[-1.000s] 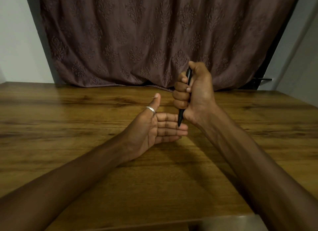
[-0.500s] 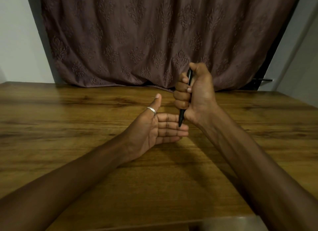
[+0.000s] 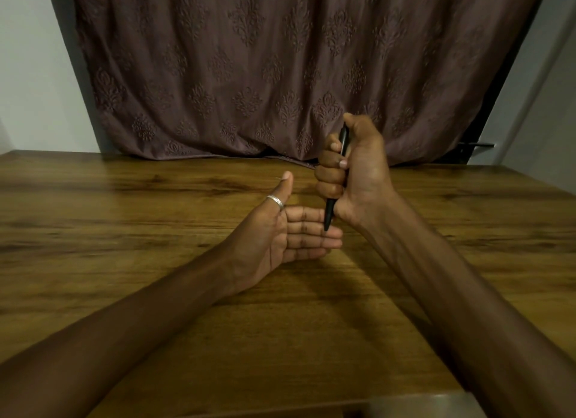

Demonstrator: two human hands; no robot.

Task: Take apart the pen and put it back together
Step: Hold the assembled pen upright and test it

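While the right hand (image 3: 355, 174) was closed in a fist around the black pen (image 3: 329, 212), most of the barrel was hidden inside the curled fingers, with only a short upper stretch and the tapered lower end showing. That pen stood nearly upright, tip down, its point just over or touching the fingers of the left hand (image 3: 280, 233); which of the two could not be told. This left hand lay open, palm turned up and toward the right, thumb raised and wearing a silver ring (image 3: 276, 201), holding nothing. Both forearms were cut off by the lower frame edge above the wooden table (image 3: 124, 230), and a patterned curtain (image 3: 249, 75) hung behind
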